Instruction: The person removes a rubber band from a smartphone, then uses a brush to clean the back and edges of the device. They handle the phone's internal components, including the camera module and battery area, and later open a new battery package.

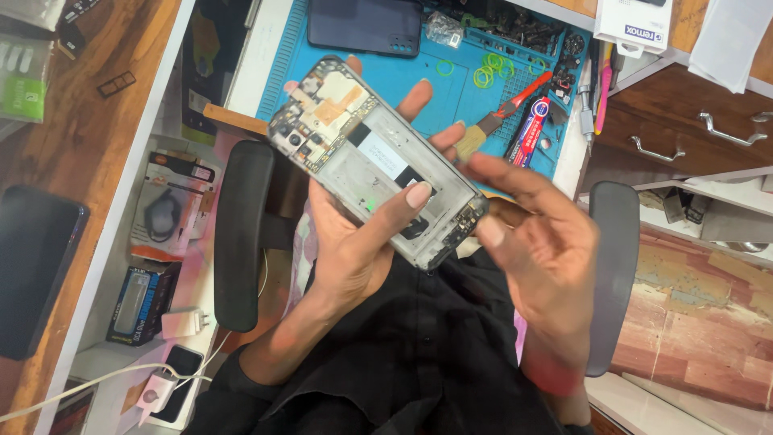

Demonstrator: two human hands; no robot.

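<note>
A: Phone [377, 157]?
B: Back off, boards bare, tilted above lap.
A: Hands?
B: Left hand [354, 242] cradles it, thumb on top. Right hand [541, 234] loosely open, fingertips beside its lower end.

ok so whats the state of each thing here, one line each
phone frame: back cover off, circuit boards exposed, tilted, held up off the mat
left hand: gripping the phone frame from beneath, thumb pressed on its middle
right hand: open, fingers loose beside the frame's lower end
dark phone: lying flat on the blue mat
drawers: closed
white charger: lying on the shelf
</note>
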